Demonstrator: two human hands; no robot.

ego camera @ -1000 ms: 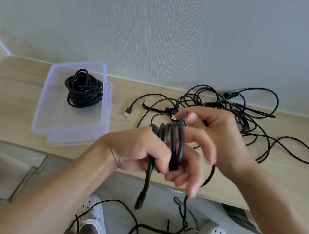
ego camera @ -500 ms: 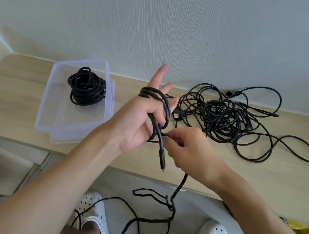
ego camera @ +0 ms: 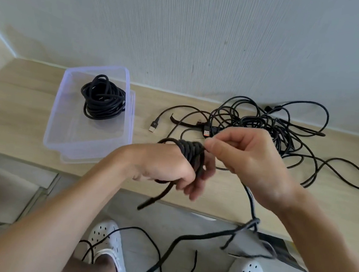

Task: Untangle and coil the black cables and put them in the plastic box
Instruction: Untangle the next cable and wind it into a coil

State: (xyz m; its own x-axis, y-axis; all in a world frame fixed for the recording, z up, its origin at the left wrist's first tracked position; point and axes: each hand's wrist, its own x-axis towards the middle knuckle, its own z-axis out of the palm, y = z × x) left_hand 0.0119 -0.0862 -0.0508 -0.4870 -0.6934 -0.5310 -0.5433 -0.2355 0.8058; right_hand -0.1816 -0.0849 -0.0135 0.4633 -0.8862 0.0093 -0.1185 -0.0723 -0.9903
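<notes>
Over the wood shelf, the left hand curls its fingers like a spool so the right hand, pinching the black cable, can wind it round.

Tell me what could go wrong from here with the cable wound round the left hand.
1. Below the right hand, the hanging part of the black cable carries what looks like a knot. Wound on as it is, it may lock into the coil on the left hand.
2. Its slack lies by the white perforated shoes and may snag on a foot.
3. The wraps look tight and may spring apart when slid off.
</notes>
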